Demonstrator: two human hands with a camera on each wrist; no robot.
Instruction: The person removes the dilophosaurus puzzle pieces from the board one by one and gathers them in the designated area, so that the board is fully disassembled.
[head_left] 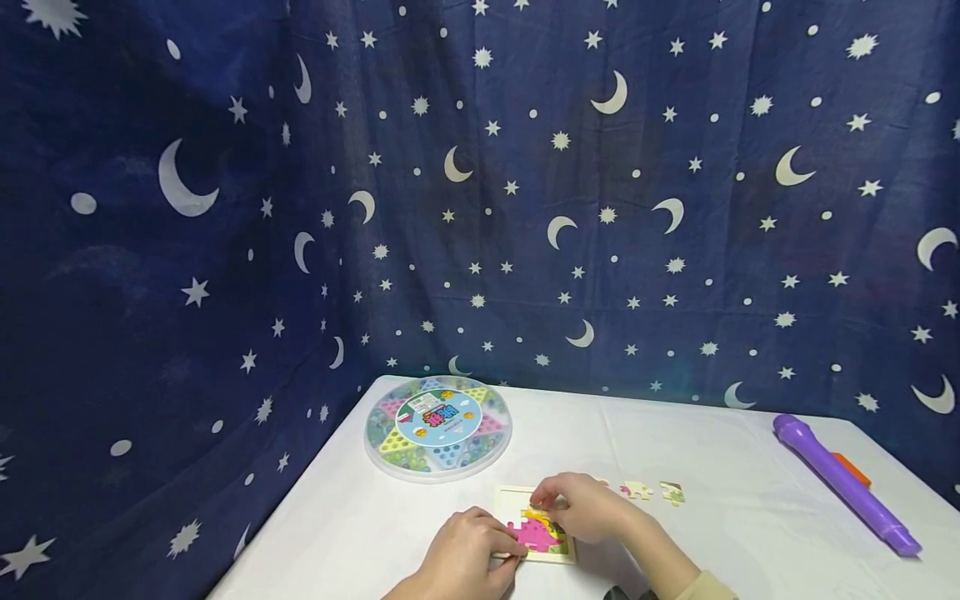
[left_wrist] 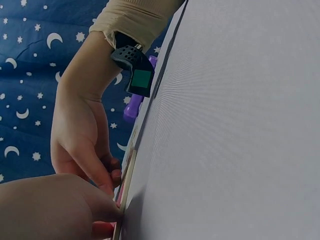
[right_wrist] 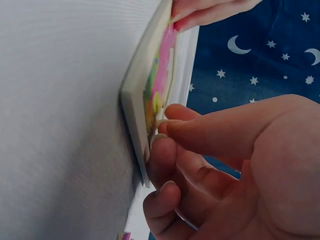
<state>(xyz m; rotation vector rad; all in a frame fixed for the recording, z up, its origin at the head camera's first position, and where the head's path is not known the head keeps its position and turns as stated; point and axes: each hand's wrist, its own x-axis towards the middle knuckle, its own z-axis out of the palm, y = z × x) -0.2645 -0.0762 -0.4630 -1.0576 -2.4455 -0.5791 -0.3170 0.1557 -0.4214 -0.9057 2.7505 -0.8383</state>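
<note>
Steadily, two hands work a jigsaw before a navy star-and-moon curtain (head_left: pixel 525 179), at a white-covered table (head_left: pixel 375 525). Take the puzzle as the dial's centre, with twelve toward the curtain ahead. From where I stand, a clear game disc (head_left: pixel 438 419) sits near eleven, and a purple microphone-like toy (head_left: pixel 840 479) lies well apart toward three. At eight, the left hand (head_left: pixel 471 552) grips the frame's near-left edge between thumb and fingers. At two, the right hand (head_left: pixel 588 507) reaches over the board, thumb and forefinger almost meeting; whether they pinch a piece, I cannot tell. Best, I'd judge, to keep the frame pinned and lower each piece flat, tabs aligned, without forcing. The puzzle frame (head_left: pixel 513 500) lies flat between both hands, its pink figure (head_left: pixel 536 535) partly assembled. Loose pieces (head_left: pixel 636 490) wait beyond the right hand, toward two.
</note>
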